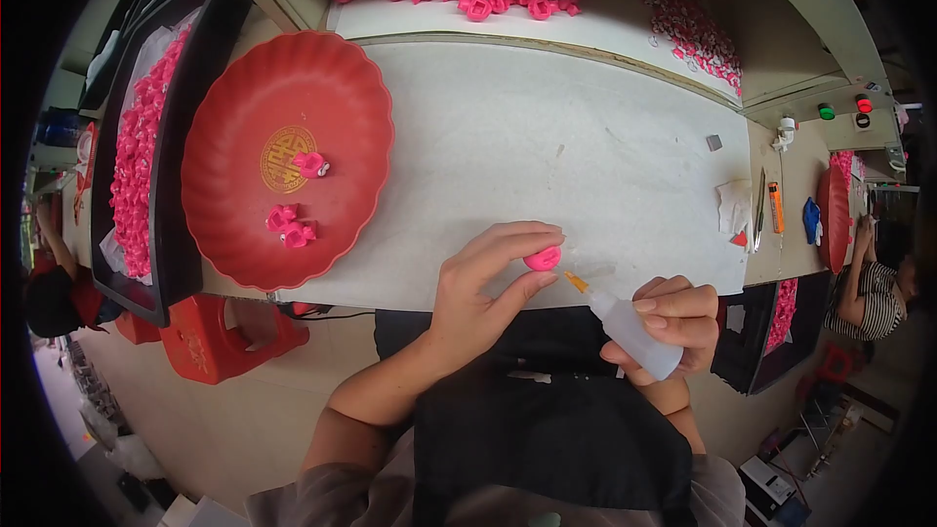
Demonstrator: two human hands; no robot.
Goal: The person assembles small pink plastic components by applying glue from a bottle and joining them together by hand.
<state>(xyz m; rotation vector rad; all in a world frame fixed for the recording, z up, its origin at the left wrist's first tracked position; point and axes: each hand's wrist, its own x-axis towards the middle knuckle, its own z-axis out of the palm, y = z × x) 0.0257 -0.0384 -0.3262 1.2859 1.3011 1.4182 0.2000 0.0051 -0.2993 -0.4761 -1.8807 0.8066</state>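
Pink on the small piece (pixel 543 259) pinched between left fingers (pixel 527 236) over the near side of the bench (pixel 468 156), just left of the amber nozzle (pixel 576 282) slanting far-left from the bottle (pixel 639 337) clasped by right fingers (pixel 683 306).

white-covered workbench (pixel 488 137), cream shelf unit (pixel 815 0) along its far edge, red plastic stool (pixel 190 340) at left, pale floor (pixel 264 420)

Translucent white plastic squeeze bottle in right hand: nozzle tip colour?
Amber-orange tapered nozzle tip; shows best in the head view.
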